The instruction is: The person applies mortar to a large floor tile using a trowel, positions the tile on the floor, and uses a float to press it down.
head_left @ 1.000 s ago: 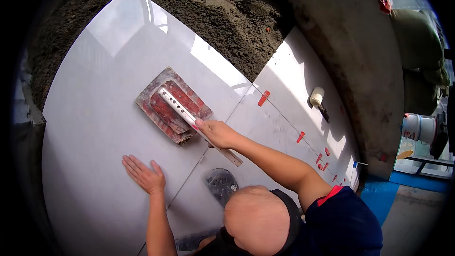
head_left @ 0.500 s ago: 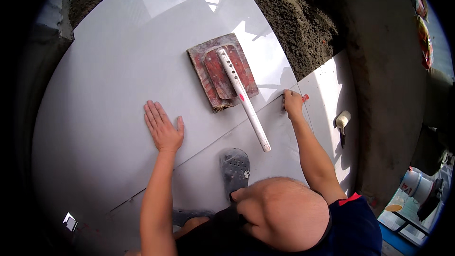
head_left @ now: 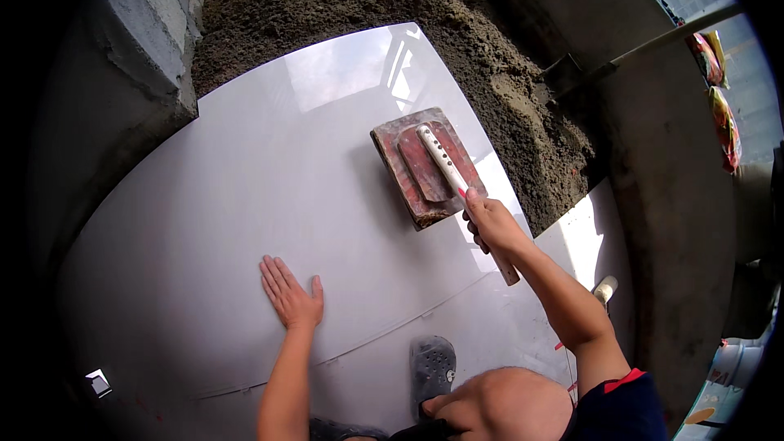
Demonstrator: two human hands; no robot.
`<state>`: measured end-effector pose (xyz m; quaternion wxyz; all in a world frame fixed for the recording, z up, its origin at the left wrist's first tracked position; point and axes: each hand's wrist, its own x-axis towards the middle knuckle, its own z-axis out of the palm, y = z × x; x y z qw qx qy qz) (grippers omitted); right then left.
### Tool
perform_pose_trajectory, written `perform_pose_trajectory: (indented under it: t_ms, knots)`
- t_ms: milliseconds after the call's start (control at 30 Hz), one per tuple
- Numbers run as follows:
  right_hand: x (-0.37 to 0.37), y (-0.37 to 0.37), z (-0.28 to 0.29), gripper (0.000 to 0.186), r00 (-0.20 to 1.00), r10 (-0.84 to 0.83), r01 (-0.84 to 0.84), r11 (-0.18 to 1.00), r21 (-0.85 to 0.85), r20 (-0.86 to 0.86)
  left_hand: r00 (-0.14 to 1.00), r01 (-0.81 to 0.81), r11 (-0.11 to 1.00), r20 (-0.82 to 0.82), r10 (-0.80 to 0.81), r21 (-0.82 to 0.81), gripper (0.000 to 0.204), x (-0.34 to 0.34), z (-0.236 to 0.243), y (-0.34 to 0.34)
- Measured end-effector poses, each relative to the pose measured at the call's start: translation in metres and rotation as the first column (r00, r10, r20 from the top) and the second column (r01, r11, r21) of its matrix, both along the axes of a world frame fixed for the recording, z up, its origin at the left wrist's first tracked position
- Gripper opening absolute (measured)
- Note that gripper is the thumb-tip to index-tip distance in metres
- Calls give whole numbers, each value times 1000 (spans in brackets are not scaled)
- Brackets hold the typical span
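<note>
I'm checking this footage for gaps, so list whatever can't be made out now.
All in the head view:
White handle: partly hidden by the right hand gripping it.
Left hand: palm hidden, facing the white tile.
Red plate: underside hidden by its top.
Lower shoe: cut off by the bottom edge.
White bucket: cut off by the dark fisheye rim.

A worn, grime-streaked rectangular red block, its white bar handle dotted with dark spots and gripped by the right hand, is just ahead of that hand, over a glossy white tile spreading beyond the left hand.
</note>
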<state>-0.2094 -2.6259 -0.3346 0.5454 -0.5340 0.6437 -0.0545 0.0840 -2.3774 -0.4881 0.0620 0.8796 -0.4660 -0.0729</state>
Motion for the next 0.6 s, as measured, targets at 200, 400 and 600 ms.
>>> perform_pose_trajectory:
  t_ms: [200,400,600]
  knots:
    - [85,-94,81,53,952,66,87,879,-469,300,1000,3,998,-1,-3,60,95,4,3,2]
    - [113,-136,-48,57,996,6,31,911,-412,88,997,9,997,-72,-3,80,99,-7,3,-5]
    - [176,-152,54,54,969,80,-48,989,-137,234,997,15,999,-75,-18,-33,99,2,-4,1]
